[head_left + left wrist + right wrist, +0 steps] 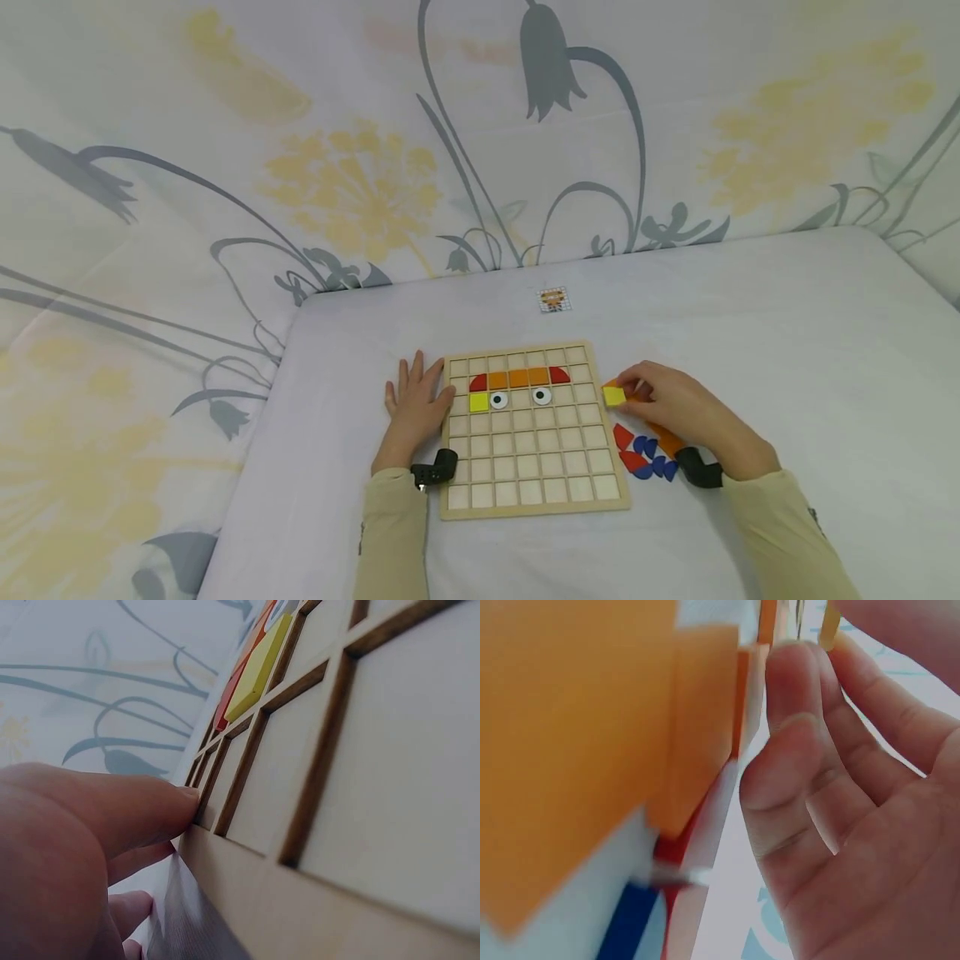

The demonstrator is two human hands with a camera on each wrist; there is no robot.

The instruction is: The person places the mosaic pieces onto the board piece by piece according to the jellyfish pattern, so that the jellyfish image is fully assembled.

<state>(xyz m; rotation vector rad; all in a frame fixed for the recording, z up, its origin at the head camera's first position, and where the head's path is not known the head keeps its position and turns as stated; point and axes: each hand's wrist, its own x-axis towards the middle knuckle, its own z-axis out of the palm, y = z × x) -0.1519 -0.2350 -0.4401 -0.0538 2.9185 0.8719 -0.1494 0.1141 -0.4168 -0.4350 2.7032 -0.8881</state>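
Observation:
A wooden grid board [536, 511] lies on the white surface. My left hand [414, 412] rests at its left edge, fingers spread, with one fingertip on the rim in the left wrist view. Beyond the board's right edge, my right hand [675, 406] pinches a yellow square tile [614, 396], whose edge [829, 627] shows in the right wrist view. Set in the grid are a row of orange square tiles [518, 378] between two red quarter-round tiles [558, 375]. Below them sit a yellow square tile [479, 402] and two round eye tiles [542, 396].
Right of the board lie loose blue pieces [642, 472], red pieces [622, 436] and orange pieces [666, 440], partly under my right hand. A small picture card [553, 300] lies behind the board. Flower-patterned fabric [480, 167] rises at the back.

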